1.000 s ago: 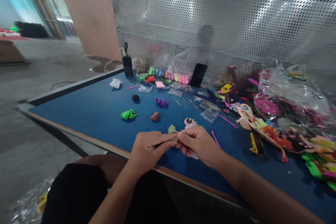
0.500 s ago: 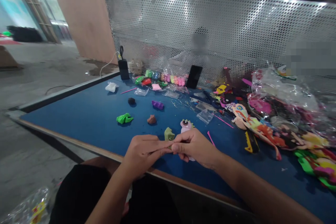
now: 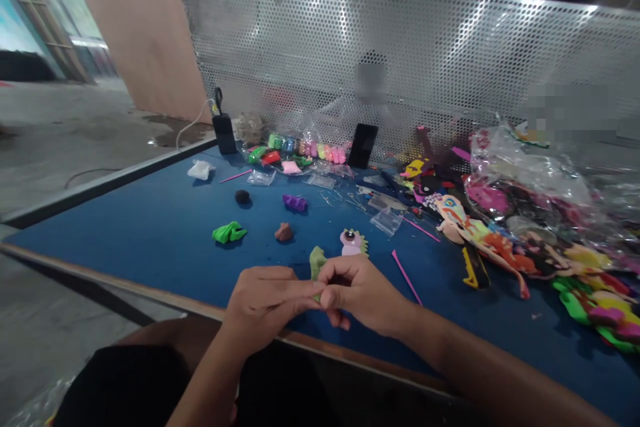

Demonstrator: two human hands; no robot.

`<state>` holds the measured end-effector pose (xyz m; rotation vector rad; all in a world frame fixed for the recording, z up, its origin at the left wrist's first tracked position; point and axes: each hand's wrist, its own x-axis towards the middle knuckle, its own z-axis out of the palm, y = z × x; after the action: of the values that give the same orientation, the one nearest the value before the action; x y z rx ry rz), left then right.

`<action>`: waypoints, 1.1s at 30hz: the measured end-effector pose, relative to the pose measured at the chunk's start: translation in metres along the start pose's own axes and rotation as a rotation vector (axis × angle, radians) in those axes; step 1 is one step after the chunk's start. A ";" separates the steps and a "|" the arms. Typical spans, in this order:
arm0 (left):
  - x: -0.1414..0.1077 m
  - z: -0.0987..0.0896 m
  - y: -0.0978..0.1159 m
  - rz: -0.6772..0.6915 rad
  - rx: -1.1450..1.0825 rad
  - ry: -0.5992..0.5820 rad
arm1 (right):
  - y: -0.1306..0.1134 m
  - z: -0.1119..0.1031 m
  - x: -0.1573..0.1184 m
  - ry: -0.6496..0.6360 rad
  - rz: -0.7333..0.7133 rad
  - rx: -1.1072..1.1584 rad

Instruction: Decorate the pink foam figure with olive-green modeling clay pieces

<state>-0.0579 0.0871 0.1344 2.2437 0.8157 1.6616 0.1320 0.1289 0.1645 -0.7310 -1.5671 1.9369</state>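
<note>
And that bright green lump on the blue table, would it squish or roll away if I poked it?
The bright green lump would probably squish, since its folds and creases look like soft clay. It likely wouldn't roll far: it's uneven, with a stretched-out end, and lies on its side. It may be light too, being fairly small.

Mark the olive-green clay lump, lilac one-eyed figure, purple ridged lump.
Olive-green clay lump (image 3: 316,262): head view, upper part.
Lilac one-eyed figure (image 3: 352,249): head view, body.
Purple ridged lump (image 3: 295,203): head view, middle.
</note>
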 end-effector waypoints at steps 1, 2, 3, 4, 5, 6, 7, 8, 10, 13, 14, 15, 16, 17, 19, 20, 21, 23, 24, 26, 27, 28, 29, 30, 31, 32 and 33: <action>-0.001 0.000 0.001 -0.012 0.004 0.012 | 0.001 -0.001 0.000 -0.008 -0.011 -0.004; -0.001 -0.001 0.002 -0.027 0.015 0.028 | 0.001 -0.003 -0.001 -0.016 -0.021 -0.010; -0.002 -0.001 0.003 -0.047 0.033 0.043 | 0.001 -0.004 -0.001 -0.024 -0.030 -0.021; -0.002 -0.001 0.004 -0.071 0.055 0.053 | 0.001 -0.005 -0.002 -0.035 -0.040 -0.035; -0.002 -0.001 0.005 -0.093 0.082 0.058 | 0.000 -0.006 -0.002 -0.047 -0.046 -0.056; -0.001 -0.001 0.006 -0.109 0.109 0.057 | -0.002 -0.006 -0.003 -0.055 -0.047 -0.082; -0.001 -0.001 0.007 -0.117 0.136 0.050 | -0.003 -0.006 -0.003 -0.058 -0.045 -0.113; 0.000 -0.001 0.008 -0.118 0.160 0.038 | -0.004 -0.005 -0.004 -0.050 -0.043 -0.143; 0.002 -0.001 0.008 -0.125 0.201 0.011 | -0.006 -0.004 -0.004 -0.007 -0.040 -0.191; 0.003 0.000 0.011 -0.175 0.210 -0.029 | -0.007 -0.005 -0.005 0.054 -0.057 -0.228; 0.004 0.001 0.012 -0.193 0.207 -0.030 | -0.006 -0.005 -0.005 0.062 -0.063 -0.239; 0.004 0.001 0.012 -0.206 0.203 -0.026 | -0.006 -0.006 -0.005 0.065 -0.066 -0.253; 0.004 0.002 0.013 -0.214 0.199 -0.019 | -0.006 -0.007 -0.005 0.064 -0.067 -0.267; 0.003 0.003 0.014 -0.220 0.197 -0.017 | -0.006 -0.007 -0.005 0.063 -0.066 -0.279; 0.004 0.003 0.015 -0.224 0.201 -0.027 | -0.006 -0.008 -0.005 0.063 -0.057 -0.291; 0.004 0.003 0.015 -0.224 0.205 -0.035 | -0.006 -0.008 -0.005 0.066 -0.050 -0.291; 0.004 0.003 0.015 -0.224 0.212 -0.039 | -0.006 -0.008 -0.004 0.070 -0.043 -0.284; 0.005 0.002 0.014 -0.224 0.219 -0.039 | -0.005 -0.008 -0.003 0.075 -0.023 -0.245; 0.005 0.001 0.014 -0.225 0.217 -0.037 | -0.004 -0.008 -0.003 0.070 -0.013 -0.215; 0.005 0.000 0.014 -0.226 0.203 -0.026 | -0.002 -0.007 -0.002 0.052 0.005 -0.153; 0.004 0.000 0.014 -0.227 0.197 -0.013 | -0.001 -0.007 -0.002 0.045 0.009 -0.130; 0.004 -0.001 0.014 -0.230 0.192 0.002 | 0.000 -0.007 -0.002 0.039 0.011 -0.117; 0.003 0.000 0.014 -0.234 0.189 0.017 | 0.000 -0.007 -0.001 0.038 0.009 -0.112; 0.003 0.000 0.013 -0.239 0.187 0.025 | 0.000 -0.008 -0.001 0.040 0.006 -0.111; 0.003 0.000 0.013 -0.244 0.185 0.027 | 0.001 -0.008 -0.001 0.043 0.004 -0.113; 0.003 0.001 0.013 -0.246 0.183 0.023 | 0.001 -0.008 -0.001 0.046 0.003 -0.119; 0.003 0.001 0.013 -0.248 0.181 0.016 | 0.001 -0.009 -0.002 0.047 0.001 -0.128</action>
<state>-0.0527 0.0784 0.1430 2.1371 1.2374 1.5465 0.1391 0.1335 0.1624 -0.8242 -1.6745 1.8199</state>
